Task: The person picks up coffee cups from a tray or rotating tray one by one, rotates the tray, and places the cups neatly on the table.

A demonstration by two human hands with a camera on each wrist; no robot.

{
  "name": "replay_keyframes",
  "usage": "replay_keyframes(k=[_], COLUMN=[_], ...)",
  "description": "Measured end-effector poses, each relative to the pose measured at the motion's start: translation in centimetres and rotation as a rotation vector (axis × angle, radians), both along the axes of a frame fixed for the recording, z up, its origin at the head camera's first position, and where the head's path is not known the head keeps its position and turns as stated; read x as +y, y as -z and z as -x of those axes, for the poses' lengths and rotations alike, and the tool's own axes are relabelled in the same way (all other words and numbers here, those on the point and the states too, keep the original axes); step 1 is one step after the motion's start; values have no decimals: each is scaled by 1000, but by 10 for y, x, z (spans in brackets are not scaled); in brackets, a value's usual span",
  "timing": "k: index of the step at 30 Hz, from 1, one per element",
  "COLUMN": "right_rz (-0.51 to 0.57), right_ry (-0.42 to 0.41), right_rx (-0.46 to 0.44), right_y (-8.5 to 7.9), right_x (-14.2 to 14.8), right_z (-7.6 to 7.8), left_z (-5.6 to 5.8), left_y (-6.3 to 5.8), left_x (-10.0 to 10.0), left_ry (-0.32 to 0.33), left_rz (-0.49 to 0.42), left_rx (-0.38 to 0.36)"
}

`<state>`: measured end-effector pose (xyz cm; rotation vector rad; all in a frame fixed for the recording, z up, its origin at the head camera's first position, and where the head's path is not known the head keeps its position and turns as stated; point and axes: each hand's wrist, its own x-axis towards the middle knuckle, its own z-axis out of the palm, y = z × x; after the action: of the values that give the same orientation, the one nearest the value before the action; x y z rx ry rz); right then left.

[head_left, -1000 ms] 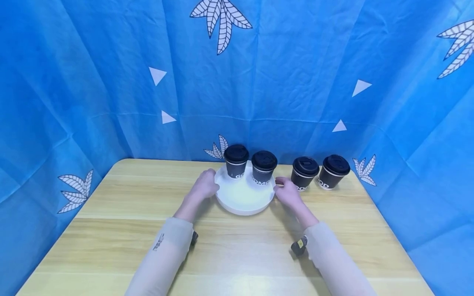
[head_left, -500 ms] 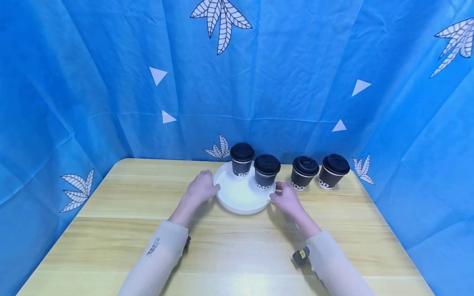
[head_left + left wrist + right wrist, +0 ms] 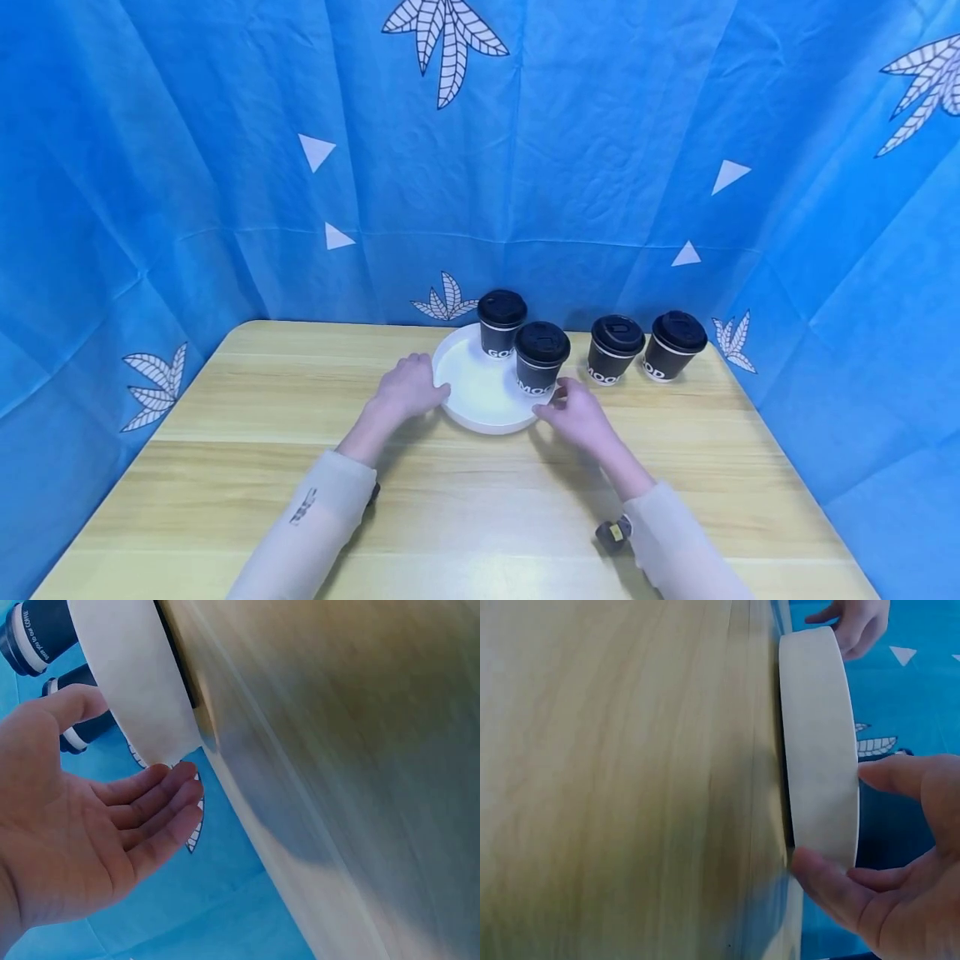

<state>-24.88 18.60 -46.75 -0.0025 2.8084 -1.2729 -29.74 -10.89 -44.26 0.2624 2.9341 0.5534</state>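
A round white tray (image 3: pixel 474 385) with a raised rim lies at the back middle of the wooden table. Two dark paper coffee cups with black lids stand upright in it, a back cup (image 3: pixel 501 325) and a right cup (image 3: pixel 538 358). At the tray's left edge, my left hand (image 3: pixel 405 387) holds the rim, thumb over the top and fingertips at the outer wall (image 3: pixel 139 682) in the left wrist view. My right hand (image 3: pixel 585 421) pinches the right front edge; in the right wrist view its thumb touches the rim and its fingers the wall's lower part.
Two more lidded cups, a nearer cup (image 3: pixel 615 350) and a farther cup (image 3: pixel 673 346), stand to the right of the tray, close to my right hand. A blue curtain (image 3: pixel 585 167) hangs behind the wooden table (image 3: pixel 465 517) and along both sides.
The tray has turned clockwise as seen from above: its back cup has shifted right, its right cup forward toward me. My right hand has slid slightly toward me, the left slightly left.
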Motion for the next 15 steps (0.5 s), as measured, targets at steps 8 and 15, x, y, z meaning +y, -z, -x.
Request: replay_keyframes(k=[8, 15], right_rz=[77, 249], right_ry=[75, 122], right_rx=[50, 168], right_y=[-5, -7], right_x=[5, 4], right_z=[1, 15], left_z=[10, 18], left_y=[4, 8], left_x=[-8, -13], left_ry=[103, 192], left_rz=[68, 154], left_rx=[55, 134])
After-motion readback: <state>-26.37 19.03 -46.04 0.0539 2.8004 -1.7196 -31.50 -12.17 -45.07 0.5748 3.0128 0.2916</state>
